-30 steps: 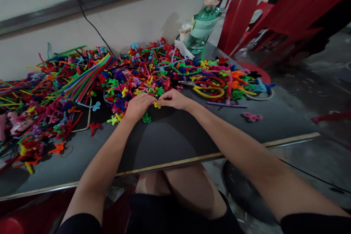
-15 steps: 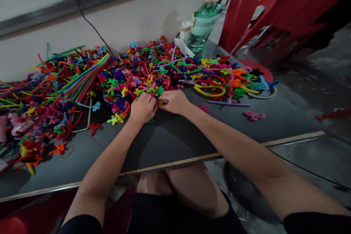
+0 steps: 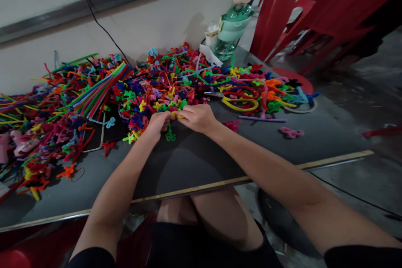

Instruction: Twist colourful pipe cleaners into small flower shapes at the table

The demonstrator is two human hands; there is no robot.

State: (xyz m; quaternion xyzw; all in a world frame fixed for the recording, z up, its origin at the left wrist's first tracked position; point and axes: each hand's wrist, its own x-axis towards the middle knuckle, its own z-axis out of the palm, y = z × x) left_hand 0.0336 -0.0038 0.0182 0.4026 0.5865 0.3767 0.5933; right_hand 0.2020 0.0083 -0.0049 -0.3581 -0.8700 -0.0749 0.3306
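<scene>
My left hand is closed, its fingers curled and pinching at one end of a short yellow pipe cleaner. On the other side, my right hand grips the same yellow piece between thumb and fingers. Most of the piece is hidden by my fingers, so its full shape cannot be made out. Just below my left fingertips a green looped pipe cleaner shows against the dark tabletop. Right behind both hands lies a heap of twisted, colourful pipe-cleaner shapes.
Scissors lie beyond my right hand. A bundle of straight pipe cleaners rests on the heap at left. A purple stem and a pink looped piece lie at right. A green bottle stands near the wall, beside red chairs.
My left hand has turned and shifted slightly left, and my right hand slightly too. More of the yellow pipe cleaner shows between them, and the green looped piece below is more visible.
</scene>
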